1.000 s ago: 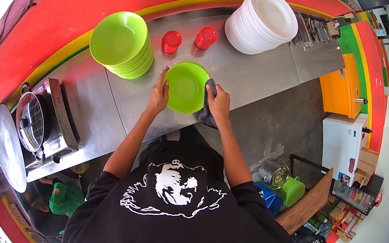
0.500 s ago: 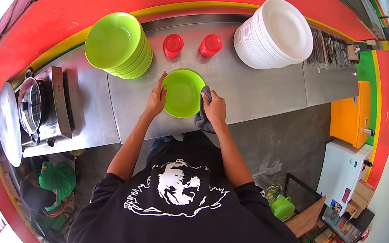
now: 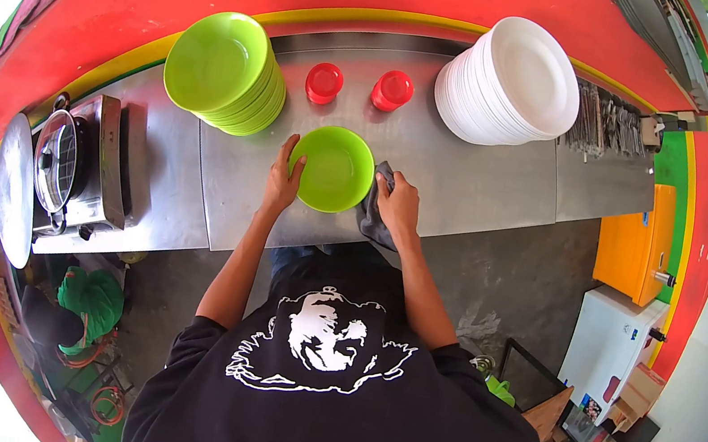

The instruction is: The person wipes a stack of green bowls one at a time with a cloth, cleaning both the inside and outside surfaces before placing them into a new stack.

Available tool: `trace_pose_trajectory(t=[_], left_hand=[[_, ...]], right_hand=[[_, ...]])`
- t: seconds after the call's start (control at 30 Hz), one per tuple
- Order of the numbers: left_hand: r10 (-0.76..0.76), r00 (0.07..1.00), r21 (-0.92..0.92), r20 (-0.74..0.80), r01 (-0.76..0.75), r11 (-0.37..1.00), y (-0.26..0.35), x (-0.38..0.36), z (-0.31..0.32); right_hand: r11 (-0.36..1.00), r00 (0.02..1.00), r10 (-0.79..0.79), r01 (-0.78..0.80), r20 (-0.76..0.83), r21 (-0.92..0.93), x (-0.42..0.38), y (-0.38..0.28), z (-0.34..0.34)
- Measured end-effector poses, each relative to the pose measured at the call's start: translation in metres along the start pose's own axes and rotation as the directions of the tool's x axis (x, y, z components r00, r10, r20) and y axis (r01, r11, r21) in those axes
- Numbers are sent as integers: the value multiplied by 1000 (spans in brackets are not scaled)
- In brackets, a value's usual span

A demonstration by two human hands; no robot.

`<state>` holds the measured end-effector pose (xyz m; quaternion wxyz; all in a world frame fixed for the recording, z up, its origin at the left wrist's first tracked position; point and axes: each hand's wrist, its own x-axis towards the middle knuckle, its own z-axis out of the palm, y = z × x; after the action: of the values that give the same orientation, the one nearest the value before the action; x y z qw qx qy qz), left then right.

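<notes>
A single green bowl (image 3: 333,170) is held over the front part of the steel counter, its inside facing up toward me. My left hand (image 3: 284,179) grips its left rim, thumb on the inner side and fingers behind. At the bowl's right edge, my right hand (image 3: 398,204) is closed on a dark grey cloth (image 3: 378,224), which hangs down below the fingers. Behind the bowl stand two red cups (image 3: 325,81), a short gap between them. To the left rises a tall stack of green bowls (image 3: 217,66).
A tall stack of white plates (image 3: 528,78) stands at the counter's (image 3: 487,178) back right, beside bundled cutlery (image 3: 608,121). On the left end are a stove (image 3: 109,164) and a glass-lidded pan (image 3: 59,162). An orange cabinet (image 3: 631,246) is off to the right.
The view has turned slightly, shifting the counter and stacks. My left hand still holds the bowl, and my right hand with the cloth has moved slightly right at its edge.
</notes>
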<state>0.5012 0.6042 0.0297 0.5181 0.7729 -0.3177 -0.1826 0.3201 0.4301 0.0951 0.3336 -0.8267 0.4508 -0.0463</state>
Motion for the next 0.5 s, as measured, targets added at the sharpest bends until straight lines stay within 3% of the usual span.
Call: trace_pose_trajectory(t=[0.1,0.23,0.27,0.37,0.4,0.5], left_hand=[[-54,995,-110,-87,45,993,15,-2,0],[-155,970,-242,-189,107,964,58,-4,-20],[-182,963,-265,-196,126,956,67,-5,-27],[-185,937,-339,-295,78,938,94,-2,-53],[-186,926,-361,-328,59,931,102,-1,-63],[-187,886,-419,-425,-9,908,115,0,-86]], right_hand=[[999,999,17,-19,-50,-47,-6,-11,-17],[999,997,28,-26,-66,26,-10,-37,-43],[994,990,-61,72,-129,83,-8,-33,-39],[882,999,40,-37,3,470,-8,-74,-54],[819,996,-49,79,-68,569,-4,-79,-46],[644,995,-43,95,-87,759,8,-99,-30]])
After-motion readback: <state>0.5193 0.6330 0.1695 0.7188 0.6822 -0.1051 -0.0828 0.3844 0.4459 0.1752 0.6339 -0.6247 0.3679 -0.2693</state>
